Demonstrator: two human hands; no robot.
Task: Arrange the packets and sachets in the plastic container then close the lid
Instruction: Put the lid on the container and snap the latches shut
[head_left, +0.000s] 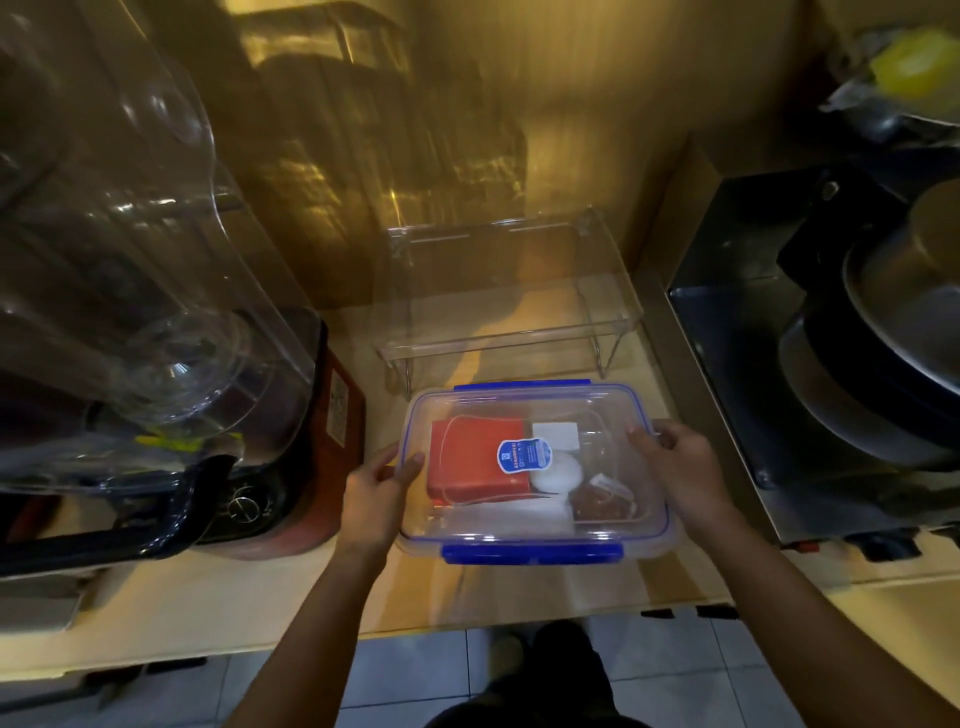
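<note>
Seating lid (530, 415) on container (535, 543): left hand (376, 491), right hand (680, 462) pinching side edges; press evenly, then snap blue clips (532, 553); packets (475, 465) inside.

Counter clutter around the work spot

A blender (156, 312) is standing left, a clear rack (511, 291) is sitting just behind, and stacked pans (883, 332) are resting right on a steel stand (727, 322).
</note>
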